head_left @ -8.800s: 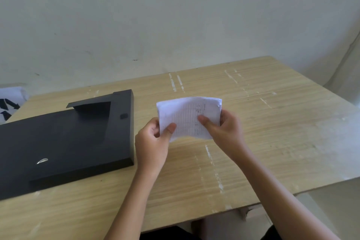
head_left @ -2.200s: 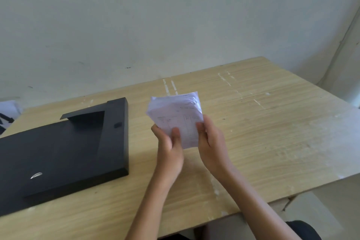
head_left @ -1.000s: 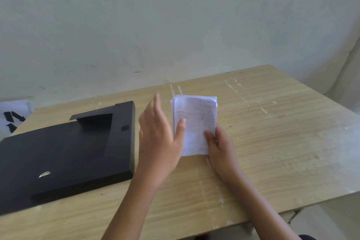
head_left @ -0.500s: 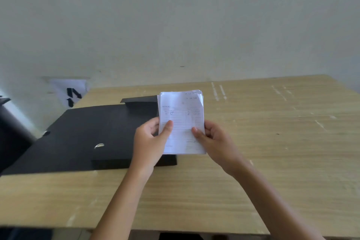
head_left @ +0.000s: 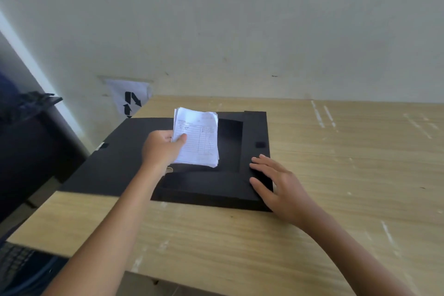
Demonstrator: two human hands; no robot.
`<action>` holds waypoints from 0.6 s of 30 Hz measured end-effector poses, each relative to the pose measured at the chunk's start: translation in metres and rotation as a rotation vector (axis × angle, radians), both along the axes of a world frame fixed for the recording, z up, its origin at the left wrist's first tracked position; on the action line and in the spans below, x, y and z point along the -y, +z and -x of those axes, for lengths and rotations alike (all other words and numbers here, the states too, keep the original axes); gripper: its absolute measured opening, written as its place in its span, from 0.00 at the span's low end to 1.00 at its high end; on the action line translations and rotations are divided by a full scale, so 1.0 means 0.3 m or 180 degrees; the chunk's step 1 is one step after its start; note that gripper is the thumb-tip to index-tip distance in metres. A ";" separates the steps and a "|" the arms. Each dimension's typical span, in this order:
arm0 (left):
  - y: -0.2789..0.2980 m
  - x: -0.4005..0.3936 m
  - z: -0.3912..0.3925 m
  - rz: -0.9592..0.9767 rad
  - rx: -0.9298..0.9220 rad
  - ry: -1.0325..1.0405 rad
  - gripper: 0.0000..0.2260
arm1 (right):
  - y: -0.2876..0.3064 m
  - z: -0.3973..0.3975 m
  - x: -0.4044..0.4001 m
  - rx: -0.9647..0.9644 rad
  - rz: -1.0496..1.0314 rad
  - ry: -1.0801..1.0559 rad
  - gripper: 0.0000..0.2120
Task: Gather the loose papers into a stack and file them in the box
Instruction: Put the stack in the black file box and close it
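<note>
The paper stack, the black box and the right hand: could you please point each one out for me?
paper stack (head_left: 198, 138), head view, on the printed top sheet.
black box (head_left: 255, 127), head view, on its right wall.
right hand (head_left: 280, 184), head view, on the back of the hand.

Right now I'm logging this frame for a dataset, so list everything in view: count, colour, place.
paper stack: one, white with printed lines, held above the box's open tray
box: one, black, lying open on the table's left part
table: one, light wood, scuffed with pale marks
sheet with arrows: one, white with black arrows, beyond the table's far left corner by the wall
dark furniture: black, left of the table; unclear what it is
wall: pale, behind the table
left hand: grips the stack's left edge
right hand: open, resting on the box's right side
</note>
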State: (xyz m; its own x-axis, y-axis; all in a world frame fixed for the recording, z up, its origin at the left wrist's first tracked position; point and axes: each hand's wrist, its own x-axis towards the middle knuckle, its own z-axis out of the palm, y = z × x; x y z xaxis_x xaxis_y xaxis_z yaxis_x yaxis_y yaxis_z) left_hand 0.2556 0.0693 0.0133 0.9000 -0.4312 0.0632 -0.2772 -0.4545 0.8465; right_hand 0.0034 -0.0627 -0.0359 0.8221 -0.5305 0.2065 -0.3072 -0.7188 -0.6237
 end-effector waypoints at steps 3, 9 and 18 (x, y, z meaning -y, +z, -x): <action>-0.035 0.042 -0.048 -0.0446 0.0133 -0.0063 0.11 | -0.003 -0.002 0.007 0.0033 0.0032 0.0018 0.22; -0.107 0.165 -0.036 -0.1115 0.0294 -0.0361 0.19 | -0.016 -0.004 0.008 0.0161 -0.0035 0.0034 0.21; -0.152 0.303 0.107 -0.1527 0.0528 -0.0607 0.19 | -0.011 -0.002 0.014 0.0137 -0.0043 0.0077 0.21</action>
State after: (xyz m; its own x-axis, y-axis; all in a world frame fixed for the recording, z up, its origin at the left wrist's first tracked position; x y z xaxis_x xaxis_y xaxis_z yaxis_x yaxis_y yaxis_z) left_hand 0.2235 -0.0216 -0.0323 0.7977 -0.6012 -0.0463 -0.5048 -0.7078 0.4942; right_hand 0.0039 -0.0668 -0.0392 0.8252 -0.5137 0.2348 -0.2626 -0.7170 -0.6457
